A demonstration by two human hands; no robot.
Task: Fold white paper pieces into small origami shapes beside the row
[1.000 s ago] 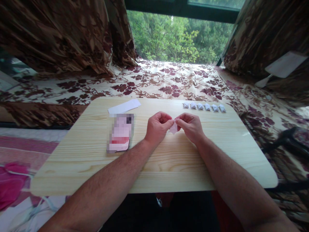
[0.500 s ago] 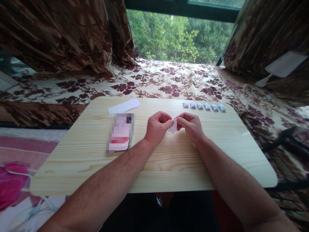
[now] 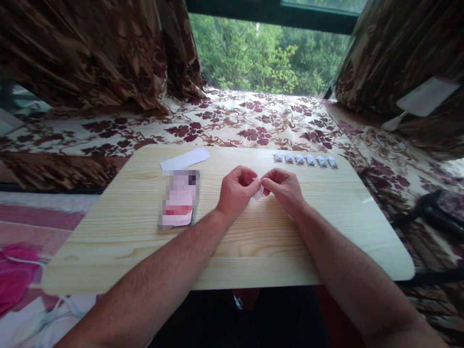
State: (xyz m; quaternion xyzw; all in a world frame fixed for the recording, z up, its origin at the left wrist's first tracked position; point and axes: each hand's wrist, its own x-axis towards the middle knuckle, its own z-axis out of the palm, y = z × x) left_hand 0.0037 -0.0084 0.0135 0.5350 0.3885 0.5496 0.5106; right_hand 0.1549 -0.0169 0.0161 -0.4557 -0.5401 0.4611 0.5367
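Observation:
Over the middle of the wooden table, my left hand (image 3: 237, 188) pinches a small folded piece of white paper (image 3: 258, 194) between thumb and fingers. My right hand (image 3: 284, 187) grips the same paper from the other side, its fingertips meeting those of the left. Most of the paper is hidden behind the fingers; only its lower part shows beneath them. Several small folded white paper pieces (image 3: 299, 159) stand in a row at the back right of the table. White paper strips (image 3: 185, 158) lie at the back left.
A phone (image 3: 179, 198), partly blurred out, lies on the table (image 3: 253, 246) left of my hands. Behind the table is a ledge with flowered cloth (image 3: 253, 121) below a window. A black metal frame (image 3: 420, 212) stands at the right, and a pink cloth (image 3: 16, 278) lies at the lower left.
My right fingers have shifted slightly left over the paper, so less of it shows and it sits at a different tilt. Both hands keep hold of it.

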